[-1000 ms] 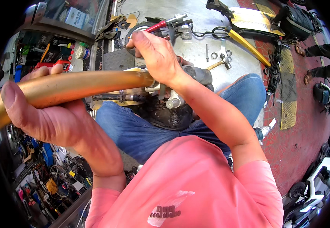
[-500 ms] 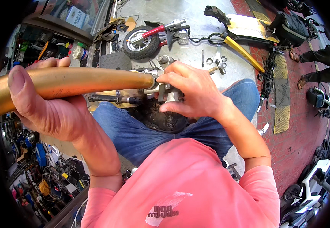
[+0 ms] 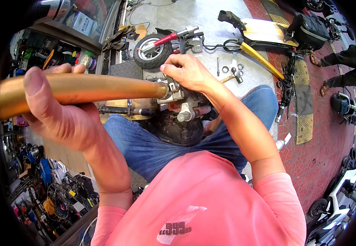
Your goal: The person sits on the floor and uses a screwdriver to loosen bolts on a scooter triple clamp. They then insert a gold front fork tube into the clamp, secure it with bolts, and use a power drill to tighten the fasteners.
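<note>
My left hand [image 3: 65, 121] is wrapped round a thick, curved gold tube [image 3: 116, 87], its thumb lying along the near side. The tube runs rightward to a silver metal hinge joint [image 3: 170, 94] above my lap. Just beyond the joint is my right hand [image 3: 191, 74], fingers curled and thumb side together; whatever they grip is hidden. A silver arm with a round end [image 3: 185, 114] projects toward me below the joint. Between my knees, under these parts, sits a dark rounded object [image 3: 176, 130]. A black cylindrical bar [image 3: 122, 110] lies beneath the tube.
On the floor ahead lie a small wheel [image 3: 144, 62] with a red shock absorber [image 3: 165, 39], a hammer [image 3: 237, 75], several rings, a yellow tube [image 3: 260, 59] and a scooter deck [image 3: 268, 32]. Another person's legs [image 3: 346, 67] are at right. Cluttered shelves [image 3: 59, 180] stand left.
My right hand has moved away from me and off the near side of the joint, which uncovers the silver parts. My left hand and the gold tube have shifted slightly right.
</note>
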The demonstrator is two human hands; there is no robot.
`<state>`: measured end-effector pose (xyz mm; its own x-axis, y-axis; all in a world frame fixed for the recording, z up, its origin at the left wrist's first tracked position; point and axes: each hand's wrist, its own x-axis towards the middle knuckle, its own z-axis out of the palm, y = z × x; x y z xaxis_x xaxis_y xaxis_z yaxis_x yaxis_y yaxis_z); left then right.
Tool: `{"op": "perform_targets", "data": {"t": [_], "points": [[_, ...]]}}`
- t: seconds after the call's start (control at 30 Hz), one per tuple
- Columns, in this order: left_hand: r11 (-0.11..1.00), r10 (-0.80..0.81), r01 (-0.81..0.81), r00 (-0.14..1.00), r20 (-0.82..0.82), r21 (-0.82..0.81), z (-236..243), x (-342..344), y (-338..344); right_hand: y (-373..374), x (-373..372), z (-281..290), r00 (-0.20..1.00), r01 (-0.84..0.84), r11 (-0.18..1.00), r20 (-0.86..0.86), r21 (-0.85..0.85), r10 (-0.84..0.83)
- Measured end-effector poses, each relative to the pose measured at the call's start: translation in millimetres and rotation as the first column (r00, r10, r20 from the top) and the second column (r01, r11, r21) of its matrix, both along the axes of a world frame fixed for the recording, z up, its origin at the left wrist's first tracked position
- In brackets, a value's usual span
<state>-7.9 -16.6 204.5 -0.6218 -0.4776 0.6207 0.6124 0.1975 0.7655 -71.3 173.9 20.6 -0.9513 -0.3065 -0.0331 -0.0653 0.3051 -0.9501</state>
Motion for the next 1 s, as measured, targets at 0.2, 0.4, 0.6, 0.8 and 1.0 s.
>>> {"op": "perform_targets", "data": {"t": [0.2, 0.4, 0.6, 0.8, 1.0], "points": [[0.997, -0.08, 0.08, 0.996, -0.047, 0.015, 5, -2, 11, 4, -23, 51, 0.982, 0.126, 0.959, -0.168, 0.254, -0.085], [0.998, -0.036, 0.037, 0.999, -0.023, 0.051, 4, -7, 7, -46, -38, 138, 0.782, 0.292, 0.936, -0.612, 0.194, -0.117], [0.999, -0.033, 0.034, 0.998, -0.047, 0.023, 4, -7, 9, -57, -51, 29, 0.984, 0.03, 0.878, -0.166, 0.478, 0.057], [0.991, -0.125, 0.125, 0.992, -0.023, 0.035, 0, -13, -3, -11, -50, 36, 0.945, 0.262, 0.914, -0.273, 0.308, -0.179], [0.79, -0.61, 0.592, 0.784, 0.112, 0.159, 30, -11, -72, 135, -51, -32, 0.892, 0.45, 0.772, -0.179, 0.45, -0.416]]}}
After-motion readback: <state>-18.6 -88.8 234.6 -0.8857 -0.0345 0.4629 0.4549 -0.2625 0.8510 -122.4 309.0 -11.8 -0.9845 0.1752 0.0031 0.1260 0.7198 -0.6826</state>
